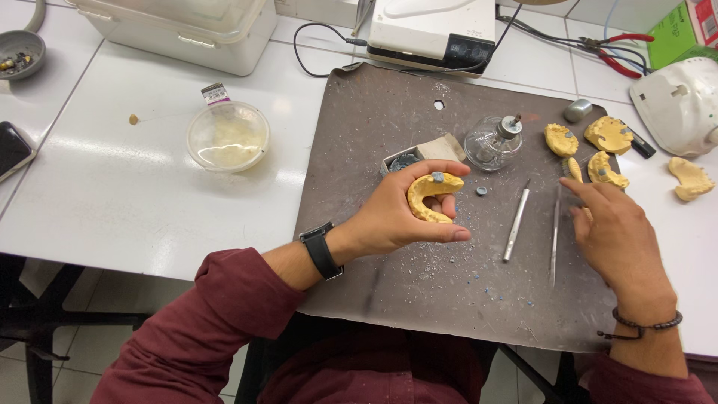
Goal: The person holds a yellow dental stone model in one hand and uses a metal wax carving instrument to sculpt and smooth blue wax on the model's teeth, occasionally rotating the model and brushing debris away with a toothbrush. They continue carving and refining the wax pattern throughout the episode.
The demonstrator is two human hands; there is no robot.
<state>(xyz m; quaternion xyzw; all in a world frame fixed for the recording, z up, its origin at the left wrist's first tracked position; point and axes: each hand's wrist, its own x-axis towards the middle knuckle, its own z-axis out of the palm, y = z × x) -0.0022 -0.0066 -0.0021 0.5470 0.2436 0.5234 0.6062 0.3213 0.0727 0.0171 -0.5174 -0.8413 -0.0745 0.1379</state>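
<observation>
My left hand (396, 217) grips a yellow horseshoe-shaped dental cast (430, 196) with a small grey-blue blob on top, held above the dark grey mat (374, 135). My right hand (617, 232) hovers over the mat's right side, index finger reaching toward a small brush-like tool (572, 170) and a thin metal instrument (555, 228). It holds nothing that I can see. A second metal instrument (516, 224) lies between my two hands. A black watch sits on my left wrist.
Several more yellow casts (609, 135) lie at the mat's right edge, one (689, 178) on the white table. A glass spirit lamp (493, 142), a small tray (419, 155), a lidded round tub (228, 136), a white device (434, 30) and red pliers (621, 52) stand behind.
</observation>
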